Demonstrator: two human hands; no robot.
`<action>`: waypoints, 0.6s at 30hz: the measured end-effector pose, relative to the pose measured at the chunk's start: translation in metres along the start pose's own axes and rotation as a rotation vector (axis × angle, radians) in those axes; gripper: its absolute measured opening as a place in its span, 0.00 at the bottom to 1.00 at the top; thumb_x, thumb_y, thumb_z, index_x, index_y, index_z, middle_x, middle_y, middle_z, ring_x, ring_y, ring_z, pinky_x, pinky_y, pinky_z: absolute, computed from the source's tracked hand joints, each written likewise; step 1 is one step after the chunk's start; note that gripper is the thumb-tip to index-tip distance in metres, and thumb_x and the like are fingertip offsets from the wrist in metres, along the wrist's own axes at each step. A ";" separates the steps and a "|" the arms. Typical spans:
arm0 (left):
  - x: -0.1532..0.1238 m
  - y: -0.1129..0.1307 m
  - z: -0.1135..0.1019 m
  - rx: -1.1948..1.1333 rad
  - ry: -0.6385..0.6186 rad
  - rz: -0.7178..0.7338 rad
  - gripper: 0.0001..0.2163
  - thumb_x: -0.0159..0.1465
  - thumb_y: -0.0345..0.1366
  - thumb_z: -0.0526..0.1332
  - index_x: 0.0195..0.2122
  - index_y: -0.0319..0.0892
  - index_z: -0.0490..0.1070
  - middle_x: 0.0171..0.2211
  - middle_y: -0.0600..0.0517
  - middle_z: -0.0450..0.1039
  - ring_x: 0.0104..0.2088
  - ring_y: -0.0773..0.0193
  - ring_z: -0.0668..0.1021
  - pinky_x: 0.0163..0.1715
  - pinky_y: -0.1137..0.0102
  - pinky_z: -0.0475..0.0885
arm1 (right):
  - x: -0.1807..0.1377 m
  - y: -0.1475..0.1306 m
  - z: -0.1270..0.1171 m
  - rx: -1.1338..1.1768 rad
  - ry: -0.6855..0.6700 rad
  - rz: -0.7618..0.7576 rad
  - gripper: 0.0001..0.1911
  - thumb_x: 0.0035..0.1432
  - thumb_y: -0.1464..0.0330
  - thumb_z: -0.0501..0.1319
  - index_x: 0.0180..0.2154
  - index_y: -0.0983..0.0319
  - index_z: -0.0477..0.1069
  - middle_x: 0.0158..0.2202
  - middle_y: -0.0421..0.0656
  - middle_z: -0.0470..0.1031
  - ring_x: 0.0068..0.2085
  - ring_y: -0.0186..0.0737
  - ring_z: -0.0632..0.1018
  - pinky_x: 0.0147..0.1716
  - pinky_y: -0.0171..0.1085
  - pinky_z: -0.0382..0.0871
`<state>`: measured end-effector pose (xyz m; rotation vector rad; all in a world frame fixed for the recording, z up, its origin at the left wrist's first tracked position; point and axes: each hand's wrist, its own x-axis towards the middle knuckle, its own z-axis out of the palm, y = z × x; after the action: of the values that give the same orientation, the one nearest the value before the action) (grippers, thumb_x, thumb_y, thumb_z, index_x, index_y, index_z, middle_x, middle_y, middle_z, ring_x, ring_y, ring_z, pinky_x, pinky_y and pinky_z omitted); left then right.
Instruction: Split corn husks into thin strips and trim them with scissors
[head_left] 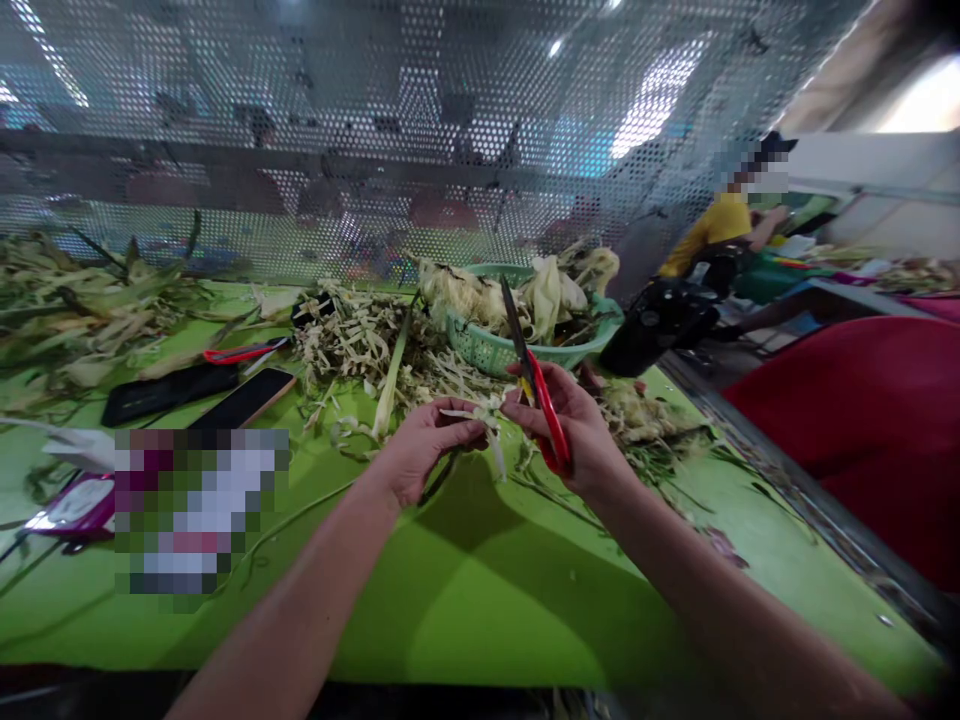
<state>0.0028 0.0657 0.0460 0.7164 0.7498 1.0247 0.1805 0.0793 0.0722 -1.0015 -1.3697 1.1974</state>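
Note:
My left hand (424,440) is closed in a pinch on a small bundle of pale husk strips (490,412), which splay out like a flower. My right hand (589,430) has red-handled scissors (553,420) in its grip, dark blades pointing up and away. Its thumb and fingertips also touch the right side of the husk bundle. Both hands hover above the green table (465,600), close together. Just beyond them a light green basket (484,350) holds dried corn husks (551,300). A pale green husk strip (390,385) stands out among the scraps left of the basket.
Husk scraps (345,335) are heaped behind my left hand, with more husks (82,310) at far left. Second red-handled scissors (244,353), two dark phones (169,392) and a purple device (75,505) lie left. A red chair (862,430) and a person in yellow (709,235) are right.

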 end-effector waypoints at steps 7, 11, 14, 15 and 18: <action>0.001 -0.003 -0.001 -0.054 -0.035 0.069 0.17 0.54 0.28 0.67 0.44 0.40 0.67 0.34 0.48 0.76 0.32 0.66 0.79 0.38 0.70 0.75 | -0.003 0.001 0.003 0.021 -0.031 0.034 0.27 0.43 0.65 0.72 0.46 0.58 0.68 0.36 0.41 0.75 0.37 0.40 0.77 0.40 0.39 0.72; 0.000 -0.002 0.001 0.045 -0.058 0.092 0.21 0.56 0.33 0.67 0.50 0.45 0.64 0.34 0.51 0.75 0.30 0.68 0.77 0.34 0.70 0.73 | -0.005 0.002 0.007 0.012 -0.027 0.030 0.27 0.43 0.66 0.71 0.46 0.58 0.68 0.36 0.41 0.75 0.37 0.40 0.77 0.39 0.40 0.72; -0.003 0.000 0.004 0.271 -0.023 0.147 0.19 0.59 0.38 0.63 0.51 0.47 0.64 0.32 0.52 0.73 0.29 0.67 0.76 0.34 0.69 0.71 | -0.006 0.001 0.010 -0.014 0.019 -0.013 0.25 0.43 0.67 0.71 0.45 0.58 0.68 0.38 0.41 0.75 0.38 0.39 0.76 0.40 0.39 0.71; -0.003 0.001 0.005 0.373 0.003 0.189 0.17 0.60 0.39 0.62 0.50 0.47 0.65 0.33 0.52 0.73 0.31 0.66 0.75 0.36 0.69 0.71 | -0.006 0.001 0.010 -0.014 0.037 -0.023 0.25 0.43 0.68 0.71 0.45 0.58 0.69 0.38 0.41 0.75 0.37 0.38 0.75 0.40 0.39 0.71; -0.006 0.002 0.009 0.609 0.048 0.337 0.12 0.63 0.36 0.56 0.47 0.45 0.70 0.41 0.48 0.73 0.41 0.62 0.74 0.43 0.67 0.69 | -0.006 0.001 0.010 0.012 0.071 -0.015 0.24 0.43 0.69 0.70 0.45 0.58 0.69 0.37 0.40 0.74 0.34 0.35 0.74 0.37 0.36 0.70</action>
<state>0.0068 0.0592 0.0540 1.3810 1.0201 1.1243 0.1719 0.0722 0.0706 -1.0142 -1.3110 1.1478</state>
